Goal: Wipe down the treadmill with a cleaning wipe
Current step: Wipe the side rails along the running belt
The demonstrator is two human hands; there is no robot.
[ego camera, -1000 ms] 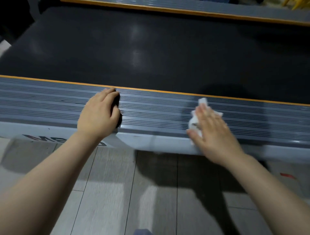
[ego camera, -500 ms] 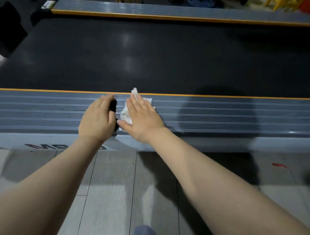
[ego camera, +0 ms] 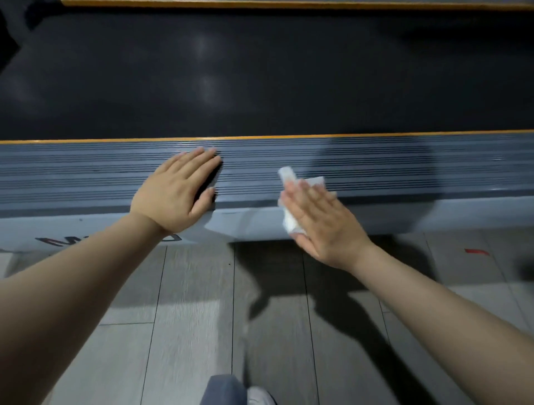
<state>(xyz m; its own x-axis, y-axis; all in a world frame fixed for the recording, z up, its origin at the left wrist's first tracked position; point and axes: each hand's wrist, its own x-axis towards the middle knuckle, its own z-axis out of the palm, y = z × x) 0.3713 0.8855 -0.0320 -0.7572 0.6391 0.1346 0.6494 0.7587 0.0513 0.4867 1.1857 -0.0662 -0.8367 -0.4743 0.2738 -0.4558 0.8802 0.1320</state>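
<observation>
The treadmill's belt (ego camera: 260, 81) looks matt black, its side rail (ego camera: 404, 167) ribbed grey plastic, the wipe (ego camera: 289, 176) crumpled white paper.

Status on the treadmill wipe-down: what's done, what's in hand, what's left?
Done: nothing shows as clearly wiped; no streaks visible. In hand: the right hand presses the white wipe flat on the ribbed grey side rail; the left hand rests on the rail. Left, judging by position: the black belt and the far rail, both untouched now.

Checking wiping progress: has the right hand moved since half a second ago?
Yes. The right hand, pressing the wipe, slid right along the ribbed side rail, away from the left hand.
</observation>
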